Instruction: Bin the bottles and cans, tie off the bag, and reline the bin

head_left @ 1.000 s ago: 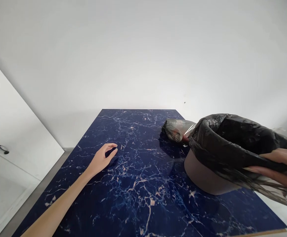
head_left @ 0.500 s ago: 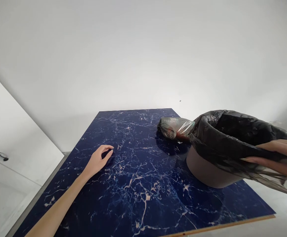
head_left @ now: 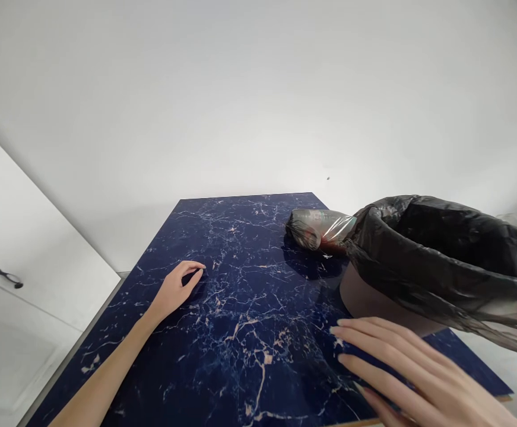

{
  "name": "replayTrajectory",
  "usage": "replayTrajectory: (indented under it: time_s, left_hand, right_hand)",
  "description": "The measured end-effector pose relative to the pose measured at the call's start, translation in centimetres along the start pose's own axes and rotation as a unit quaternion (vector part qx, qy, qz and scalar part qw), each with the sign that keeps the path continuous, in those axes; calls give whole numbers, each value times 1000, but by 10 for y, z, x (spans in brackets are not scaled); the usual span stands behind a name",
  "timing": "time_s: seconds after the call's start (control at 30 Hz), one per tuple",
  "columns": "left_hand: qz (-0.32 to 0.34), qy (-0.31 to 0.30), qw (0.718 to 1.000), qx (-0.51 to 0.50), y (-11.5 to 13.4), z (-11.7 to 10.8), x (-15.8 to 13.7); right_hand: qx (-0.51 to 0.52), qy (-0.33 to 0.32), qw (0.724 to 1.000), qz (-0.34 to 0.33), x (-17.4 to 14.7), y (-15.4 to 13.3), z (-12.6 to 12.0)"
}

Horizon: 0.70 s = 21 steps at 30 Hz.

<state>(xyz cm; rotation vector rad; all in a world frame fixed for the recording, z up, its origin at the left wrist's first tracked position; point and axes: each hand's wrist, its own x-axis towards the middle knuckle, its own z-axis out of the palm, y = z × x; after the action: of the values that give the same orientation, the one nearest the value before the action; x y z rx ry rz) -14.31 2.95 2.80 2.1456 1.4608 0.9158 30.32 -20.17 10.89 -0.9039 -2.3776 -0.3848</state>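
Observation:
My left hand (head_left: 178, 287) rests on the dark blue marbled table (head_left: 240, 284), fingers loosely curved, with a gap inside the thumb and nothing held. Over the front right of the table, my right hand (head_left: 400, 362) is open, its fingers stretched out and apart from one another. Just behind it stands a greyish trash bin (head_left: 374, 302) lined with a black plastic bag (head_left: 418, 255). The bag is folded over the rim, its loose edge hanging out on the right. My right hand covers part of the bin's lower front.
A roll of black bags (head_left: 318, 228) in clear wrapping lies left of the bin. At the left stands a white cabinet (head_left: 40, 237) with a black handle (head_left: 6, 277). A pale wall (head_left: 240, 107) rises behind the table.
My right hand has let go of the bag's edge at the right and moved left and down, in front of the bin. My left hand stays in place.

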Motion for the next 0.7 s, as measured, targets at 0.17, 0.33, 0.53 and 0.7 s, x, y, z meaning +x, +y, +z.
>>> replayTrajectory:
  time_s: [0.17,0.33,0.53,0.7]
  left_hand:
    - [-3,-5,1000,5,0,0,-1]
    - [-10,-11,1000,12,1,0,-1]
    - [-11,-16,1000,19,0,1,2]
    - [-14,-14,999,30,2,3,2]
  right_hand:
    - [36,-122,989,78,-13,17,71]
    - [88,-196,962,168,-37,18,105]
    - [102,-205,957,178,-24,20,114]
    - [87,-201,959,178,5,29,146]
